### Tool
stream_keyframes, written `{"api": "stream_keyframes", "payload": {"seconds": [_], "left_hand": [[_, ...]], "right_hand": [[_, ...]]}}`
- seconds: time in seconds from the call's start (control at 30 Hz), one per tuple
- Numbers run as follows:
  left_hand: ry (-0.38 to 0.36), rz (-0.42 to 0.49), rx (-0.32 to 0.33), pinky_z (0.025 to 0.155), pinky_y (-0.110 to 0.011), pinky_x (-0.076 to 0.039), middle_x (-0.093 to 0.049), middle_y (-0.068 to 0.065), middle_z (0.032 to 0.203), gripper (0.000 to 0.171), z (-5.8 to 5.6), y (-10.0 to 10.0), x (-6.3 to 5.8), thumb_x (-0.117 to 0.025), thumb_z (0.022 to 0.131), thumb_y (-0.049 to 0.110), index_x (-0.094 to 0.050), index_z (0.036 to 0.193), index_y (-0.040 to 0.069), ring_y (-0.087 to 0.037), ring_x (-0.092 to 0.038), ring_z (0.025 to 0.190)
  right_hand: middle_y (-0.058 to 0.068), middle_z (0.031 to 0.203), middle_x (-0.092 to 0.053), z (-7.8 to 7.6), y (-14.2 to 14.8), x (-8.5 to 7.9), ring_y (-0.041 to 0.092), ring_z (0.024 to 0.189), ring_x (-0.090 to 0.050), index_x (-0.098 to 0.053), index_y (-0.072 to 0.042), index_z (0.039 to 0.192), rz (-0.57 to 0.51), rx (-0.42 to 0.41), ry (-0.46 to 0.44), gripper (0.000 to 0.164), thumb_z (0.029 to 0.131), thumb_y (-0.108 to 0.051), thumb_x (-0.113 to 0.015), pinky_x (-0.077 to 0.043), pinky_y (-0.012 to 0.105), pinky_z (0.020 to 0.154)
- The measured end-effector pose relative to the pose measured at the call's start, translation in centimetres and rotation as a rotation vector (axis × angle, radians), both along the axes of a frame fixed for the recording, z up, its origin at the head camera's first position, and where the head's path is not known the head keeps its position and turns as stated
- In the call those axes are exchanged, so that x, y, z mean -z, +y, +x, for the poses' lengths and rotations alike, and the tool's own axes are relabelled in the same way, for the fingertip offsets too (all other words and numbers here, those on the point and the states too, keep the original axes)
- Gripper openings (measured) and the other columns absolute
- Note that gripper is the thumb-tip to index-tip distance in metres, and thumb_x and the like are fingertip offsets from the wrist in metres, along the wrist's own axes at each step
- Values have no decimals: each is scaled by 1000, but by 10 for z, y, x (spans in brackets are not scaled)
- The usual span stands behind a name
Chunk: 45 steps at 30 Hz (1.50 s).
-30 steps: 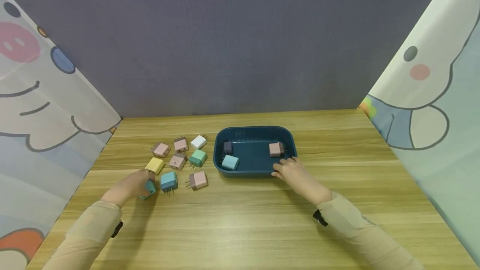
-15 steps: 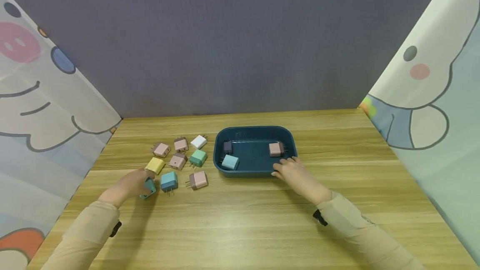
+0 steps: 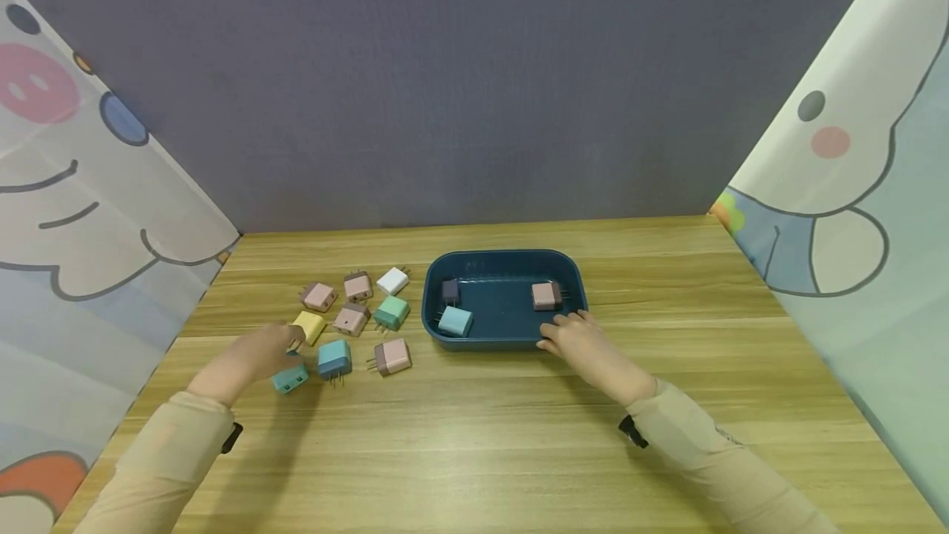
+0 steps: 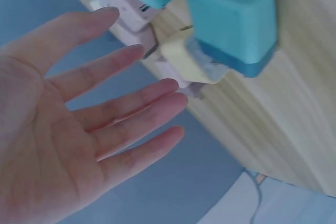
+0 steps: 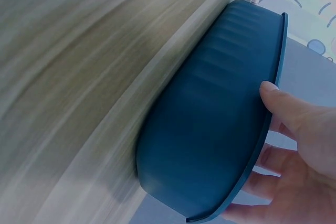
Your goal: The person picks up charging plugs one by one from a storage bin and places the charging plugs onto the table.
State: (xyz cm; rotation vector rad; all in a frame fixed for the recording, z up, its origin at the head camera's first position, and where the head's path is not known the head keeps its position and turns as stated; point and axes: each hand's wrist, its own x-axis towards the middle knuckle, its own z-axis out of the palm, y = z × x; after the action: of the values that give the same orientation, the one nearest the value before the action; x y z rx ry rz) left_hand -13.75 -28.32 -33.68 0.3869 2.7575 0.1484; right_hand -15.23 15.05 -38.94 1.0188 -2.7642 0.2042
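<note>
Just above a teal two-port plug charger [image 4: 231,19] on the table, my left hand [image 3: 248,357] holds nothing; in the left wrist view its fingers are spread and apart from the charger. Beside it lie a yellow charger [image 3: 309,327] and a blue charger [image 3: 334,358]. My right hand [image 3: 589,346] grips the near right rim of a dark blue plastic bin [image 5: 205,108], thumb on the outer wall and fingers over the rim. Inside the bin are a light blue charger [image 3: 455,321], a dark purple one [image 3: 450,292] and a pink one [image 3: 544,296].
Left of the bin, several more chargers lie loose: a white one [image 3: 393,280], a green one [image 3: 391,313], a pink one [image 3: 393,356] near the front, and other pink ones behind. A grey panel [image 3: 474,89] stands behind the wooden table [image 3: 474,452].
My left hand has let go of the teal charger and drawn up a little to the left, so more of the charger shows. My right hand and the bin have stayed in place.
</note>
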Motion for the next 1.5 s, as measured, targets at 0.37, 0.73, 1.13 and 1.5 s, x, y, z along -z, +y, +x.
{"api": "stream_keyframes", "payload": {"seconds": [0.37, 0.73, 1.13, 1.5], "left_hand": [[-7, 4, -12, 77, -51, -44, -51, -31, 112, 42, -5, 20, -16, -61, 82, 17, -52, 113, -10, -44, -52, 96], [43, 3, 65, 77, -45, -47, -52, -28, 113, 42, -17, 45, -22, -62, 82, 18, -54, 114, -9, -37, -57, 91], [40, 7, 118, 60, -29, -47, -56, -21, 104, 38, -34, 77, -30, -57, 85, 13, -52, 118, -4, -11, -56, 63], [1, 1, 141, 84, -43, -44, -56, -19, 113, 41, -51, 104, -33, -56, 87, 21, -50, 122, 1, -23, -60, 77]], "right_hand": [[5, 69, -57, 1, 0, -2, 24, 66, -56, -57, -11, 73, -12, 3, 8, 14, 81, -21, -63, -45, 52, 74], [4, 69, -56, 2, -1, -3, 23, 67, -57, -57, -10, 73, 1, -5, 3, 15, 81, -22, -62, -46, 51, 74], [4, 70, -56, 2, -1, -3, 24, 68, -56, -56, -11, 73, -3, -2, -21, 15, 82, -22, -62, -45, 53, 75], [4, 69, -56, 1, 0, -2, 24, 67, -55, -56, -11, 73, -5, 2, -23, 16, 83, -22, -61, -44, 53, 75]]}}
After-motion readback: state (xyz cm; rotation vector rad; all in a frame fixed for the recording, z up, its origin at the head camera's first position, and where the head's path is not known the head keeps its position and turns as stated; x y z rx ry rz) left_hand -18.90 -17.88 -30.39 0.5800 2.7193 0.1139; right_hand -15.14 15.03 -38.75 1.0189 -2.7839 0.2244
